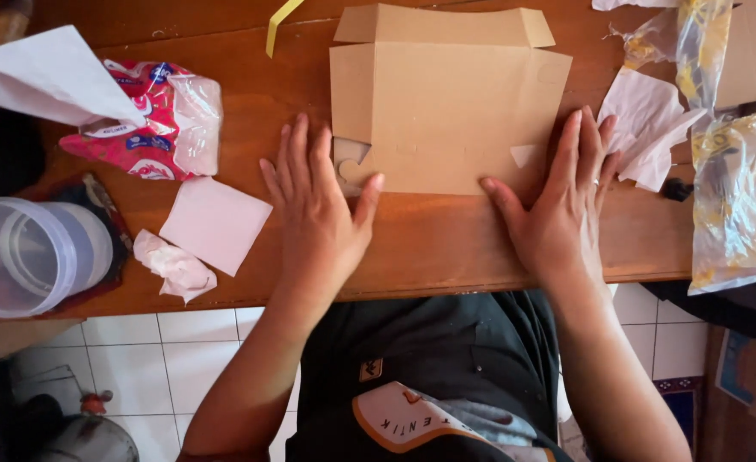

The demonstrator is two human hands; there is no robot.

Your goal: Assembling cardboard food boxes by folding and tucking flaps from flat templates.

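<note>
Grip: neither hand grasped anything; both lay flat, palms down and fingers spread, pressing on the cardboard box blank (446,111).
Left hand: the left hand (320,201) rested at the blank's lower left corner, thumb stretched right along the near edge, fingertips over the notched tab.
Right hand: the right hand (562,205) covered the lower right corner, fingers pointing away from the body, a ring on one finger.
Blank: it lay flat on the wooden table (429,248), its flaps folded out at the far side.
Doing it well: even pressure from both palms seemed best, so the sheet stayed square and did not slide.
Arms: both forearms rose from the body and angled inward to the table edge.
Around: pink paper square (215,224), crumpled tissue (174,267), red snack packet (151,120) and clear plastic tub (32,255) sat to the left; plastic bags (737,197) to the right.
</note>
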